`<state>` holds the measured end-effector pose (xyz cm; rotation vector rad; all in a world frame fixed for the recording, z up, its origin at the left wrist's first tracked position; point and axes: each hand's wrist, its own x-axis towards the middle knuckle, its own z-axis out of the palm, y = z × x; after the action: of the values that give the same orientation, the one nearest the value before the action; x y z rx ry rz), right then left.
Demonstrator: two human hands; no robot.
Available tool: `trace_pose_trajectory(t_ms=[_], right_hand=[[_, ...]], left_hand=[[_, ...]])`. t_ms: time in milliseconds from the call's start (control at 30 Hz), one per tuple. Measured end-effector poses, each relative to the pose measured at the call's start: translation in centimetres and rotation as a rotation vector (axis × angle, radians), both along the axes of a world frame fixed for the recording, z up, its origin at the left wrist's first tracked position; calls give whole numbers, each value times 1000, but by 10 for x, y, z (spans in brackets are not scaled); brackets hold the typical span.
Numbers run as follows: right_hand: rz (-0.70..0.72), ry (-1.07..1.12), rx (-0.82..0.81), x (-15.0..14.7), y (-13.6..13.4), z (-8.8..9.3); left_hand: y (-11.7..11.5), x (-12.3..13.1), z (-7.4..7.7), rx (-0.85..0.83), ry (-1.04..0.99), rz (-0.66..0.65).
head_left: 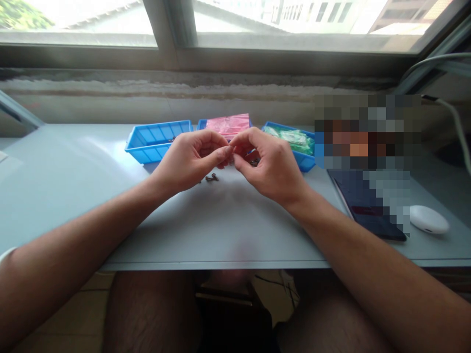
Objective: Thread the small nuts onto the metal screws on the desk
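Over the middle of the table my left hand point(196, 159) and my right hand point(270, 162) meet at the fingertips. Both are closed in a pinch, and whatever sits between the fingers is too small or too hidden to make out. Below and behind them lie several small dark metal pieces that look like screws point(212, 177), some partly covered by the right hand. Just past the hands stands a blue bin with pink plastic bags point(228, 125) in it. To its left is an open blue bin point(162, 128); to its right, another holds green plastic bags point(294, 139).
A dark tablet point(362, 211) lies on the right of the grey table point(221, 235), with a white rounded case point(429, 219) beside it. Behind the tablet an area is pixelated. A wall ledge and window point(235, 59) close off the back. The table's front edge is near my legs.
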<state>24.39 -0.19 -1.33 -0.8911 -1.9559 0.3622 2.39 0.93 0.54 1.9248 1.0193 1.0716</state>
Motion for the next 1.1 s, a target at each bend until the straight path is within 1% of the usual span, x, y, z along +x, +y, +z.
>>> trace_pose_trajectory(t_ms=[67,167,333,467,600,767,900,1033,1100], right_hand=[[-7,-10,-48,0,-2,2],[0,6,-68,0,-3,3],[-4,21,-97,0,-1,2],[-21,5,-77,0,0,2],[-48,7,-14,0,-1,2],[-19,30,-64,1,-1,4],[17,37,-85,2,0,4],[-10,62,-75,1,0,2],[-23,74,-61,1,0,2]], left_hand=[[-1,0,0,18,34,20],[-1,0,0,42,64,24],[1,0,-1,39,32,19],[2,-1,-2,11,3,13],[2,-3,-1,11,40,38],[1,-4,-1,-6,75,2],[1,-2,-3,21,38,21],[4,-2,-5,-12,-12,60],[6,-3,-7,-1,-32,68]])
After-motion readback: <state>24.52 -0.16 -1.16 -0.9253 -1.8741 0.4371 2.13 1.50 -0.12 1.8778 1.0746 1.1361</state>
